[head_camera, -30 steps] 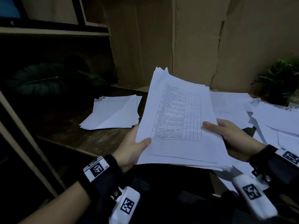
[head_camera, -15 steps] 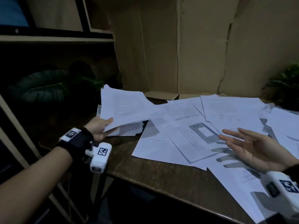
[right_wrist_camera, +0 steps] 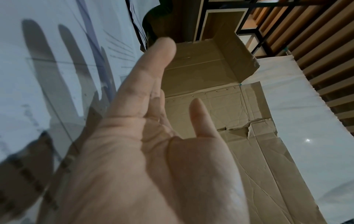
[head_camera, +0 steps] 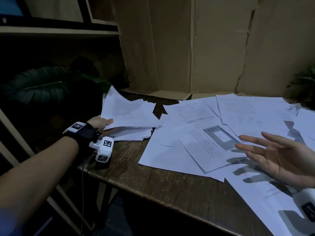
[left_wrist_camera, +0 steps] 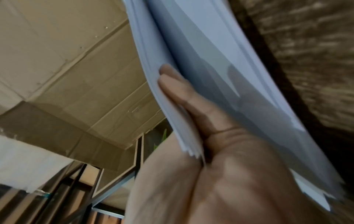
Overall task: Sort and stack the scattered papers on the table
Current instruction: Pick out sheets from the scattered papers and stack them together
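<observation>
Papers: bundle [head_camera: 129,113] pinched in my left hand [head_camera: 100,124], just over stack [head_camera: 134,134]. Square edges w/ stack before release. Right hand [head_camera: 279,160] spread, empty.

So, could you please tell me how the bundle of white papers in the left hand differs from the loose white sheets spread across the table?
The bundle of white papers is gathered edge to edge; the loose white sheets lie fanned and overlapping.

The left hand grips the bundle, tilted above a stack; the sheets lie flat on the dark wooden table, with the open right hand above them.

Both are white printed paper.
</observation>
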{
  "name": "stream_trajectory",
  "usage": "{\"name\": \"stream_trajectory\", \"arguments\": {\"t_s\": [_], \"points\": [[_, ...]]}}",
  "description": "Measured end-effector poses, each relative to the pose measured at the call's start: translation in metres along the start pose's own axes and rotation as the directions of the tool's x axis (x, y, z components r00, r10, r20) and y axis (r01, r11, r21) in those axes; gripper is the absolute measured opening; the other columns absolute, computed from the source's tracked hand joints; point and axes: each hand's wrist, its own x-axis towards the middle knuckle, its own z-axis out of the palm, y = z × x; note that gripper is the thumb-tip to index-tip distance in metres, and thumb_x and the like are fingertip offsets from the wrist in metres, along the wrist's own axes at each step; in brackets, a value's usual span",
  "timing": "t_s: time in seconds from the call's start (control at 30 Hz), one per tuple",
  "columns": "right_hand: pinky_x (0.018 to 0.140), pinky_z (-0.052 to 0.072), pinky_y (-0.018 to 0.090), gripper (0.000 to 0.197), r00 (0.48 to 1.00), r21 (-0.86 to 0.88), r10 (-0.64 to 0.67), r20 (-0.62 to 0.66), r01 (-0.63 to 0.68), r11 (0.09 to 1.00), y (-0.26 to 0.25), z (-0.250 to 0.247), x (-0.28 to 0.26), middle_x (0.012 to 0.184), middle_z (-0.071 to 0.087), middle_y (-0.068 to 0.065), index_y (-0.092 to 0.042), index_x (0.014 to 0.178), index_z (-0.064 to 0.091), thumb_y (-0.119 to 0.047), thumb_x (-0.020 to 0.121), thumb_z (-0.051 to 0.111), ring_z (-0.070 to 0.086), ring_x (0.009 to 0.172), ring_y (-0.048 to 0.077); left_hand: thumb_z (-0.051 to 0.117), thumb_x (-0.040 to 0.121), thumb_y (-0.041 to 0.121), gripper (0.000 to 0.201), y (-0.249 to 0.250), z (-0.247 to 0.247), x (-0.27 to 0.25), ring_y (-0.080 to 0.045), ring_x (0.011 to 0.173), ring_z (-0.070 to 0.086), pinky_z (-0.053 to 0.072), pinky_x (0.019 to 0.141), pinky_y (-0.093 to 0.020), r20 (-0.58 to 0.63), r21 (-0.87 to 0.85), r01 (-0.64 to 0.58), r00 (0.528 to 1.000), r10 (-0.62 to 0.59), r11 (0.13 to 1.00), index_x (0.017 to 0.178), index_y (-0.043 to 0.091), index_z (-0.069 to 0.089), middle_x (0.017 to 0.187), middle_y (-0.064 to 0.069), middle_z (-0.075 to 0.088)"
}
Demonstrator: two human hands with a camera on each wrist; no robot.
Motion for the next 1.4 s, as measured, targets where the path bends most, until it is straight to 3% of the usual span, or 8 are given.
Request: {"name": "stream_trajectory", "arguments": {"t_s": [0.27,0.4,0.47,0.57,0.77,0.9,1.07,1.4], "points": [[0.124,0.002,0.029,0.059,0.997,0.002,-0.043,0.059,0.043,0.999,-0.001,0.004,0.005,0.162,-0.017,0.009,-0.018,0.152,-0.015,-0.049,0.103,-0.017,0.017,0.153,0.024,0.090,0.055,0.056,0.115,-0.010,-0.009,0.044,-0.036,0.121,0.053,0.047,0.097,-0.044,-0.062,0.317,0.088,0.995,-0.072,0.944,0.140,-0.004,0.041,0.138,-0.015,0.052],[0.125,0.014,0.032,0.058,0.994,0.033,-0.110,-0.021,0.111,0.993,-0.005,0.009,-0.002,0.158,-0.021,0.010,-0.009,0.149,-0.015,-0.047,0.106,-0.009,0.025,0.151,0.026,0.078,0.079,0.042,0.091,0.019,-0.005,0.006,-0.037,0.134,0.040,0.041,0.103,-0.042,-0.105,0.619,0.043,0.994,0.028,0.784,0.148,0.007,0.031,0.151,-0.017,0.035],[0.117,0.037,0.035,0.065,0.995,0.180,-0.093,-0.041,0.099,0.979,-0.015,0.018,0.003,0.163,0.007,0.018,-0.004,0.152,0.015,-0.044,0.107,0.037,0.048,0.138,0.029,0.074,0.084,0.039,0.083,0.040,0.003,-0.017,-0.038,0.135,0.036,0.039,0.104,-0.043,-0.102,0.689,-0.014,0.988,0.116,0.725,0.149,0.010,0.031,0.151,-0.020,0.031],[0.078,0.061,0.035,0.094,0.973,0.189,-0.032,-0.229,0.077,0.979,-0.020,0.031,0.000,0.138,0.057,0.025,0.000,0.127,0.063,-0.021,0.044,0.102,0.074,0.098,0.031,0.070,0.088,0.036,0.068,0.068,0.029,-0.043,-0.033,0.123,0.051,0.044,0.095,-0.037,0.059,0.618,-0.235,0.966,0.253,0.750,0.143,0.012,0.039,0.141,-0.015,0.048],[0.079,0.061,0.048,0.121,0.920,0.191,0.150,-0.363,-0.084,0.978,-0.025,0.038,-0.011,0.133,0.056,0.034,0.008,0.139,0.046,-0.002,0.032,0.100,0.068,0.108,0.042,0.059,0.093,0.049,0.041,0.106,0.122,-0.103,-0.013,0.087,0.062,0.051,0.070,-0.027,0.520,0.543,-0.487,0.835,0.181,0.684,0.123,0.022,0.051,0.113,0.004,0.057],[0.081,0.059,0.053,0.119,0.922,0.265,0.176,-0.345,-0.085,0.961,-0.024,0.040,-0.016,0.133,0.055,0.036,0.011,0.140,0.042,0.004,0.034,0.096,0.065,0.111,0.046,0.060,0.093,0.045,0.049,0.125,0.165,-0.099,-0.023,0.100,0.053,0.044,0.078,-0.028,0.493,0.630,-0.521,0.841,0.222,0.576,0.125,0.010,0.050,0.123,-0.010,0.054],[0.080,0.059,0.056,0.117,0.930,0.286,0.197,-0.310,-0.106,0.952,-0.023,0.038,-0.017,0.131,0.057,0.036,0.012,0.137,0.043,0.004,0.033,0.096,0.066,0.110,0.047,0.072,0.081,0.051,0.090,0.126,0.185,-0.070,-0.030,0.124,0.052,0.046,0.102,-0.043,0.435,0.589,-0.446,0.878,0.200,0.675,0.150,0.015,0.026,0.149,-0.009,0.044],[0.073,0.061,0.053,0.059,0.890,0.271,0.212,-0.403,-0.105,0.957,-0.023,0.046,-0.017,0.125,0.062,0.033,0.012,0.134,0.046,-0.020,0.085,0.057,0.069,0.104,0.045,0.067,0.089,0.036,0.041,0.136,0.187,-0.079,-0.032,0.103,0.063,0.046,0.079,-0.032,0.411,0.551,-0.464,0.874,0.257,0.694,0.115,0.005,0.063,0.121,-0.015,0.066]]}}
